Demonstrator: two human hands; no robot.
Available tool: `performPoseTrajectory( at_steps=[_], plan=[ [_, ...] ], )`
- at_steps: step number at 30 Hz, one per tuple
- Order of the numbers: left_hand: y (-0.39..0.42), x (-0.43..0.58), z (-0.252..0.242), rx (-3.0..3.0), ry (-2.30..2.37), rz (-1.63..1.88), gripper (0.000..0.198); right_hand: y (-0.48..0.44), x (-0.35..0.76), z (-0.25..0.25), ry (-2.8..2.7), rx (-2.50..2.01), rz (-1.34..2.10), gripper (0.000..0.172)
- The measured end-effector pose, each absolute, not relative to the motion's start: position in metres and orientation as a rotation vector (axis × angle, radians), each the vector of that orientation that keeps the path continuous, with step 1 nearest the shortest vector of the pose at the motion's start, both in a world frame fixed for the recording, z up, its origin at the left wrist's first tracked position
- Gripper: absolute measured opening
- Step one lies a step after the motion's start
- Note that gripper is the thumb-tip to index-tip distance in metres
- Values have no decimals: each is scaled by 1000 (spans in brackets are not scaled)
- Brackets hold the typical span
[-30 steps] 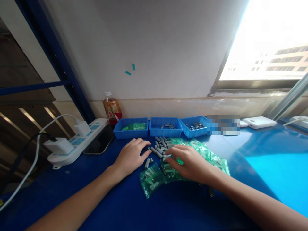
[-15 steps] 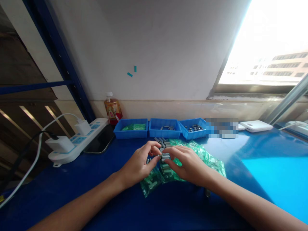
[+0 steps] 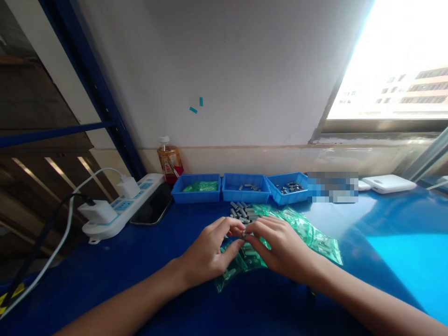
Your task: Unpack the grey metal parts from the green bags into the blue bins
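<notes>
Both hands meet over the heap of green bags (image 3: pixel 308 231) lying on the blue counter (image 3: pixel 385 242). The left hand (image 3: pixel 206 254) and right hand (image 3: pixel 283 245) come together fingertip to fingertip, and between them sits a small grey metal piece (image 3: pixel 245 234). The grip of each hand is pinched closed on that piece, thumb below and fingers above. The piece is held just above the near end of the heap of bags, close to the loose pile of metal pieces (image 3: pixel 241 211) at the heap's far left edge. Beyond the heap, against the wall, stand three blue trays (image 3: pixel 224 195) in a row; the left one holds green bags, the other two metal pieces. Left of the trays are a bottle (image 3: pixel 170 160), a dark phone (image 3: pixel 154 210) and a white power strip (image 3: pixel 121 210).
</notes>
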State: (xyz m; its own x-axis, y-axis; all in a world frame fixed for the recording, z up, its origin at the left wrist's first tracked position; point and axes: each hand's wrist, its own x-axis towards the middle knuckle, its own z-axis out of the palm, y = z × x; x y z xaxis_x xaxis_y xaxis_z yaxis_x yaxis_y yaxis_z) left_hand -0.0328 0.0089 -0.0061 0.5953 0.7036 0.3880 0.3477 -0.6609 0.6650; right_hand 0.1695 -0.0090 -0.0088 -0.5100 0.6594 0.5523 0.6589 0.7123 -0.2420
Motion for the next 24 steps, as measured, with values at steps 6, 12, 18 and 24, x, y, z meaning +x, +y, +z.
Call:
performPoseTrajectory(
  at_steps=[6,12,18,24],
  plan=[
    [12,-34,-10,2407,841,913,15,-11,169,-3,-2288,-962,5,16],
    [9,-33,-8,2377,903,970,16,-13,167,-4,-2253,-952,11,11],
    [4,-28,-3,2210,948,937,19,-16,165,-2,-2247,-933,-49,12],
    [5,-30,-4,2267,917,870,22,-14,163,-3,-2215,-910,-83,8]
  ],
)
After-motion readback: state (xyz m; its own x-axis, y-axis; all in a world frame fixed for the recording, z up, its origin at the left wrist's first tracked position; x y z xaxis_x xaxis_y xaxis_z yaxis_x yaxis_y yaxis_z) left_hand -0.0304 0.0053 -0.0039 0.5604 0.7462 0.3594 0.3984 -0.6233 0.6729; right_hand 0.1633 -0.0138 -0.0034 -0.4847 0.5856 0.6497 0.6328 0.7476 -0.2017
